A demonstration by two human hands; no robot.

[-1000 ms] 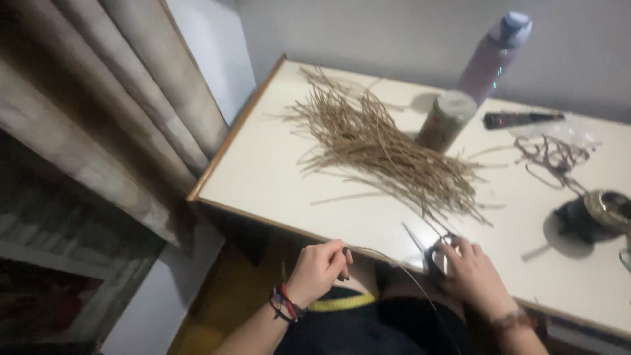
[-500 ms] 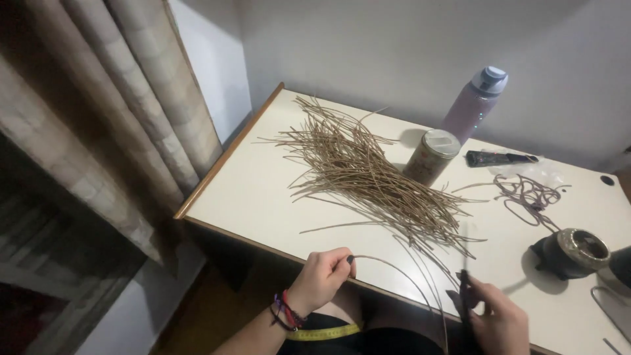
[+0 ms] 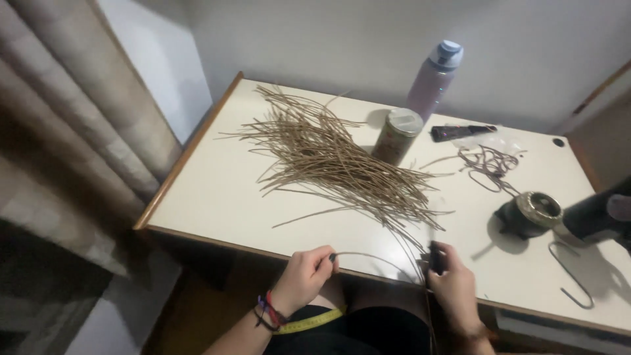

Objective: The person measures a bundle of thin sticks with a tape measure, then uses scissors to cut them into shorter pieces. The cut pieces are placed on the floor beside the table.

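My left hand (image 3: 304, 276) pinches one end of a thin tan reed strand (image 3: 368, 256) at the table's near edge. The strand arcs over to my right hand (image 3: 453, 286), which is closed around a small dark tool (image 3: 435, 258) and the strand beside it. A big loose pile of tan reeds (image 3: 332, 158) is spread over the middle of the white table (image 3: 217, 190), just beyond both hands. Bracelets circle my left wrist, and a yellow measuring tape (image 3: 309, 321) lies across my lap.
A green lidded canister (image 3: 396, 136) and a lilac water bottle (image 3: 434, 71) stand behind the pile. Further right lie a dark tube (image 3: 462, 131), a tangle of brown cord (image 3: 490, 164), a round dark holder (image 3: 529, 213), a metal hook (image 3: 570, 276) and a black device (image 3: 595, 217). Curtains hang left.
The view has tilted and drawn nearer the table. My right hand has lifted to the table edge with the dark tool, and the strand between my hands now bows flatter.
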